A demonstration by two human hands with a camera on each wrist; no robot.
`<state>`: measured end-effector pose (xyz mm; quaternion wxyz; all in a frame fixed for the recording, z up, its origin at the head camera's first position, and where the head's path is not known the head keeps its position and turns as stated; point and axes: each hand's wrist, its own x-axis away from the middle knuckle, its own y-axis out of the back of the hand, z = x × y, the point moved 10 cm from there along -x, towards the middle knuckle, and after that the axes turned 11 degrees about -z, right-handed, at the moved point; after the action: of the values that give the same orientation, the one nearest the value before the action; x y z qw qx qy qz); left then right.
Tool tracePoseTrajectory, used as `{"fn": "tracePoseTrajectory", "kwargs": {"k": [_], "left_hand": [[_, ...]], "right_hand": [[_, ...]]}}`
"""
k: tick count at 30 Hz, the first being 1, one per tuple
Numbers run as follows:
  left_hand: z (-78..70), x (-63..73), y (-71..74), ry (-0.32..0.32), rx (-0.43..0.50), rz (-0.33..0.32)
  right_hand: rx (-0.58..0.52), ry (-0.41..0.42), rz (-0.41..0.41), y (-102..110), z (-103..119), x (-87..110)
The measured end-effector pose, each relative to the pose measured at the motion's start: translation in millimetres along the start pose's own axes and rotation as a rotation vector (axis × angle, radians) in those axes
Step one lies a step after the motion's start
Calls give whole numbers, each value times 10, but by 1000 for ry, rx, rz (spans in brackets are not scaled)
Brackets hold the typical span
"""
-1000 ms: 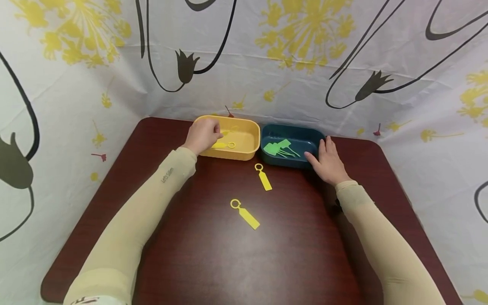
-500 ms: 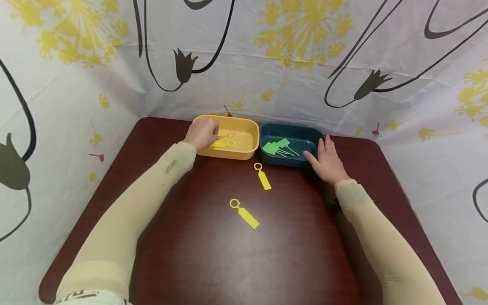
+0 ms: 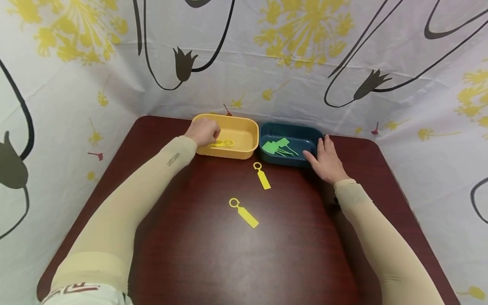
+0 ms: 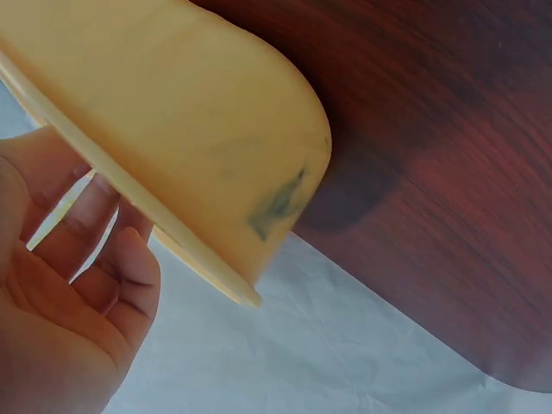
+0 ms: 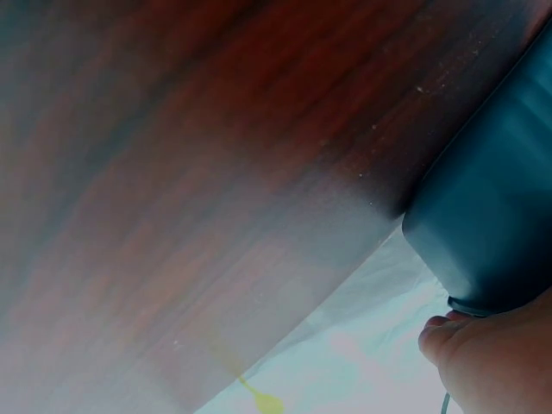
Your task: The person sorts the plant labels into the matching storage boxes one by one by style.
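Note:
My left hand [image 3: 204, 131] reaches over the left end of the yellow bin [image 3: 249, 140], fingers curled down inside. It seems to pinch a yellow ring-ended plastic tag [image 3: 221, 144], which lies over another; its fingertips are hidden in the head view. In the left wrist view, the fingers of my left hand [image 4: 78, 250] bend behind the rim of the bin [image 4: 181, 138]. My right hand [image 3: 329, 161], fingers straight, rests against the right end of the dark teal bin [image 3: 309, 137]. Several green tags [image 3: 277, 146] lie in that bin.
Two yellow plastic tags lie on the dark red wooden table [image 3: 289, 250]: one tag [image 3: 263, 178] close before the bins, another tag [image 3: 247, 216] nearer the middle. A white patterned cloth [image 3: 236, 89] hangs right behind the bins.
The ring of one yellow tag in the yellow bin has moved toward me, onto the other tag's ring, as my left hand dips slightly. My right hand stays in place.

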<state>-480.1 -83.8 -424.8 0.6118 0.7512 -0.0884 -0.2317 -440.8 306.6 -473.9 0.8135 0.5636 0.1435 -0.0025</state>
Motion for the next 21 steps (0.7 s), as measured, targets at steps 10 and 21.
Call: {"fn": "tracePoseTrajectory", "kwargs": {"k": [10, 21], "left_hand": [[103, -112, -156, -6, -76, 63], [144, -158, -264, 6, -82, 86]], "right_hand": [[-4, -11, 4, -30, -18, -1], [-3, -13, 6, -31, -42, -13]]}}
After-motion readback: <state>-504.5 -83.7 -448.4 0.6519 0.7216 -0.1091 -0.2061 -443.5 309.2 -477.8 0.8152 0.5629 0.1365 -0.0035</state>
